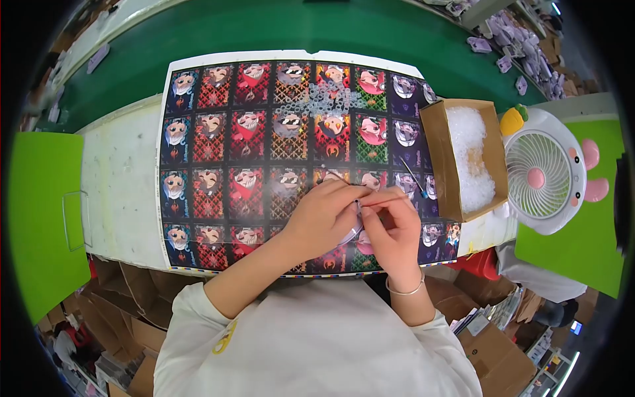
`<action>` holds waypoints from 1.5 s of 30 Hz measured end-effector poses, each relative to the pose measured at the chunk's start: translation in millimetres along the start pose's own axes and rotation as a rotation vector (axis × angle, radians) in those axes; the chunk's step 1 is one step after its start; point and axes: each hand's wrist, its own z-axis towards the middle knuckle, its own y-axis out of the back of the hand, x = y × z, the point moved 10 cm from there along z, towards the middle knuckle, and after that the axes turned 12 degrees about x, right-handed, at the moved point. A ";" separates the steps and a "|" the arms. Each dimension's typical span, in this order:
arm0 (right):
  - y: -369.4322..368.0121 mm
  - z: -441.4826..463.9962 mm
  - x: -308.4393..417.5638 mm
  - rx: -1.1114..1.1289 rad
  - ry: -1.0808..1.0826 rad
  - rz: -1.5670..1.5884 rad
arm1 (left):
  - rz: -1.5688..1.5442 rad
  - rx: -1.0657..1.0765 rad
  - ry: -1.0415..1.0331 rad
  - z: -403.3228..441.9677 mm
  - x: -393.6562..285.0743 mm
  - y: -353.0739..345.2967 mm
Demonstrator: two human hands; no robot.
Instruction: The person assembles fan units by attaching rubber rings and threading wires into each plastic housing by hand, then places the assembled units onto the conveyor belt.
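My left hand (324, 217) and my right hand (394, 228) meet over the lower middle of a printed sheet (221, 165) of cartoon character cards. Both are closed, thumbs and fingertips pinched close together on something too small and covered to name. A pale lilac-white piece (352, 233) shows partly below the fingers; I cannot tell which hand holds it. Beyond my hands lies a loose pile of small clear ring-like pieces (322, 102). To the right of my right hand, a thin rod tool with a blue end (423, 193) rests on the sheet.
An open cardboard box (497, 149) of clear small pieces stands on the right, beside a white fan (539, 173) with pink ears. Behind the table runs a green belt (264, 26), with several lilac parts (509, 40) at upper right. Cardboard boxes (496, 351) stand below the table.
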 end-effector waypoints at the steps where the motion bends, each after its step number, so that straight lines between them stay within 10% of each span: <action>1: 0.6 0.4 7.1 0.007 0.026 -0.073 | 0.011 -0.024 -0.008 0.4 1.3 -1.5; 10: 14.3 19.9 33.0 0.147 0.213 -0.514 | 0.049 -0.048 -0.045 -1.9 -2.1 -0.2; 16: 53.3 30.9 -30.9 -0.145 -0.138 -1.122 | -0.009 -0.049 -0.030 -3.3 0.0 -0.1; 22: 20.7 -4.9 -1.3 0.082 -0.183 -0.321 | -0.040 -0.107 -0.015 -5.4 1.6 2.3; 38: -5.7 -15.1 12.8 -0.169 -0.096 -0.481 | 0.049 -0.206 -0.022 -7.2 -0.7 1.8; 45: 4.3 25.9 16.5 0.287 -0.165 -0.380 | 0.045 -0.195 -0.029 -6.9 -0.4 1.8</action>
